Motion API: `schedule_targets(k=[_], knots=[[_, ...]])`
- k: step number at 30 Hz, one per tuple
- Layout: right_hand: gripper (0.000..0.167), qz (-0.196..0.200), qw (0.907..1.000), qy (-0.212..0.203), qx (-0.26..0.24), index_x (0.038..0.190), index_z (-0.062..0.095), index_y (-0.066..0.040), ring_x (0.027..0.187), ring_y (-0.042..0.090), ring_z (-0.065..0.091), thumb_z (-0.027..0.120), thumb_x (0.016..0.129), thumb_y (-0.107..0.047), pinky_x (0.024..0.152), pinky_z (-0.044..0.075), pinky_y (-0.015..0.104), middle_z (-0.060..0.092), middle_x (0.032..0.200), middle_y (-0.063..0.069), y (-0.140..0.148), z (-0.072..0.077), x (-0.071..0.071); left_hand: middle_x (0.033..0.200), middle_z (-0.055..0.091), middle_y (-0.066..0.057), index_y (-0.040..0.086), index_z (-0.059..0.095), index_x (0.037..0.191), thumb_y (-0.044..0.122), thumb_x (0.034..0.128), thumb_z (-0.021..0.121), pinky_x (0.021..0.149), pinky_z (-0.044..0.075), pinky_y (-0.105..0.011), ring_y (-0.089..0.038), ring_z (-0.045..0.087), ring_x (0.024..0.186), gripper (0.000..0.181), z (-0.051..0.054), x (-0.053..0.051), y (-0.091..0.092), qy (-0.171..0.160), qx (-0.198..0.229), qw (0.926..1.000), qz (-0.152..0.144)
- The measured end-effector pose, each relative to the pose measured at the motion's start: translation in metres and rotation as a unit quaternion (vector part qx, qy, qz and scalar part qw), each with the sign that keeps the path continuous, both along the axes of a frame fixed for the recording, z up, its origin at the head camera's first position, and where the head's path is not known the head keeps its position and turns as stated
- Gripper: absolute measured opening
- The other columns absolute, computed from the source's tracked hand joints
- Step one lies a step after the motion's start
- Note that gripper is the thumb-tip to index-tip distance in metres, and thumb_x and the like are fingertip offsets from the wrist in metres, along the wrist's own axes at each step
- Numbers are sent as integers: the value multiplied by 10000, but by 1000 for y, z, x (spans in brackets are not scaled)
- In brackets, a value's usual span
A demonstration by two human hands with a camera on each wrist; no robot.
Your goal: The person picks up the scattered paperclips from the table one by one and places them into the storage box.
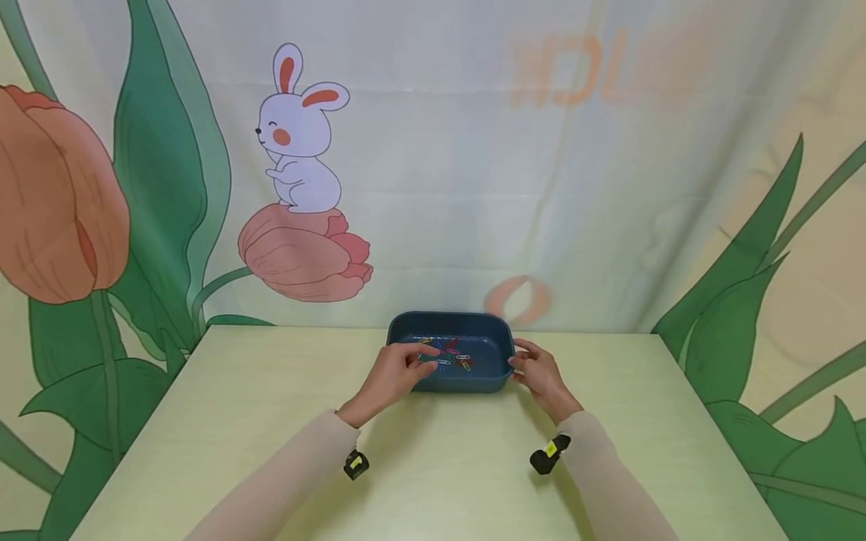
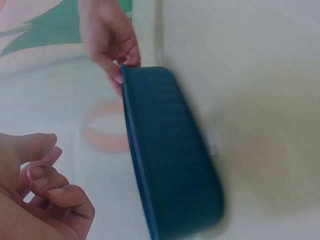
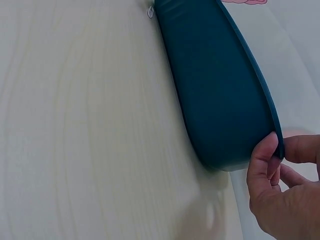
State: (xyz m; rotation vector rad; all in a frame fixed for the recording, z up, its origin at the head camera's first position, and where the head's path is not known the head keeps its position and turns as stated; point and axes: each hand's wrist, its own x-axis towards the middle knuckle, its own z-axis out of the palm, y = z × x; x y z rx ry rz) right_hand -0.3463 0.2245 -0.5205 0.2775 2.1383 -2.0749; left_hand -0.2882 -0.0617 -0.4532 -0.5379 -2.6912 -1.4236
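A dark blue rectangular plastic tray (image 1: 473, 384) is at the far side of the table, with several coloured paper clips (image 1: 463, 357) lying inside it. My right hand (image 1: 539, 376) pinches the tray's right end at the rim, thumb and fingers on opposite sides of the wall, as the right wrist view (image 3: 287, 195) also shows. Over the tray's left part hovers my left hand (image 1: 395, 370), its fingers loosely bent and thumb apart from them. Nothing shows between those fingers in the left wrist view. Whether the tray's base touches the table I cannot tell.
A small paper clip (image 3: 150, 12) appears beside the tray in the right wrist view. The pale wooden table (image 1: 467, 466) ends at a printed cloth backdrop (image 1: 433, 225) close behind the tray. Each wrist carries a small black camera (image 1: 355, 464).
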Motion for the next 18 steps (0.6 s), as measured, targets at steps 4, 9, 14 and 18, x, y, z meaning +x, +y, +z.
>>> schedule_targets(k=[4, 9, 14, 18], knots=[[472, -17, 10000, -38, -8, 1433, 486, -142, 813, 131, 533, 561, 975, -58, 813, 535, 339, 468, 1041, 12, 0, 0, 1, 517, 353, 42, 131, 738, 1121, 200, 928, 675, 510, 262, -228, -107, 291, 466, 215, -11, 8, -7, -137, -71, 9999, 8], [470, -28, 10000, -55, 1, 1429, 490, -143, 814, 132, 539, 561, 973, -57, 807, 533, 338, 473, 1045, 12, 0, 0, 1, 508, 349, 41, 114, 741, 1117, 169, 910, 692, 486, 238, -223, -102, 282, 460, 219, -26, 13, -14, -256, -94, 9996, -11], [472, -33, 10000, -57, 2, 1430, 491, -143, 816, 134, 539, 560, 972, -55, 802, 534, 333, 474, 1053, 16, -1, -1, 2, 520, 375, 46, 69, 733, 1132, 159, 905, 695, 470, 241, -209, -87, 295, 466, 247, -44, 16, -18, -444, -84, 9989, -123], [474, -29, 10000, -59, -5, 1433, 488, -139, 816, 133, 536, 558, 972, -51, 788, 538, 318, 474, 1049, 15, -1, -1, 3, 531, 412, 51, 48, 732, 1133, 125, 892, 699, 473, 251, -197, -70, 324, 479, 254, -59, 15, -19, -524, -178, 9984, -114]])
